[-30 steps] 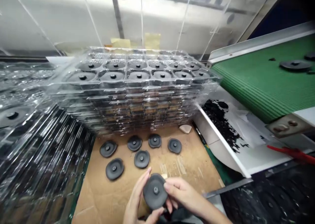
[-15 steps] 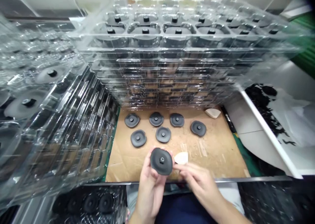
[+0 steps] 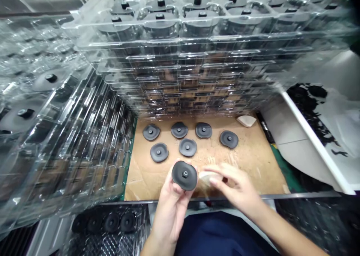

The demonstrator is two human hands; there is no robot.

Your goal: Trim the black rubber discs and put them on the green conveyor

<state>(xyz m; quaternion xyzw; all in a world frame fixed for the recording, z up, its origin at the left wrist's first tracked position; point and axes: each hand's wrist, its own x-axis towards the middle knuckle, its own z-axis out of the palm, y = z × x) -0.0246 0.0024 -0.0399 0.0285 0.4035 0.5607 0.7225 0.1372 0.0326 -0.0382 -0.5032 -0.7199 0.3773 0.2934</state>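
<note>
- Landmark: the cardboard sheet [image 3: 140, 183]; all places below are given from it.
- Left hand [image 3: 171, 207]: above the sheet's near edge, cradling one dark disc [image 3: 180, 179], with its short central stud facing up.
- Right hand [image 3: 239, 188]: above the near part of the sheet, thumb and fingers parted about a white wedge [image 3: 206, 175]; blur hides whether they grip it.
- Loose discs [image 3: 188, 147]: six of the same kind, lying apart across the sheet's middle and far part.
- Second white wedge [image 3: 246, 121]: near the sheet's far right corner. The stack of clear trays [image 3: 182, 72] stands along the far edge.
- Good practice (judged): support the disc from below, keep it level and steady over the sheet, and let the right hand pinch the wedge squarely by its sides, clear of the neighbouring discs.
- Compared with half a second earlier: the near wedge lay uncovered on the sheet, the right fingertips beside the held disc; now those fingers overlap the wedge. The left hand's hold and the layout of the six discs on the sheet are unchanged.
</note>
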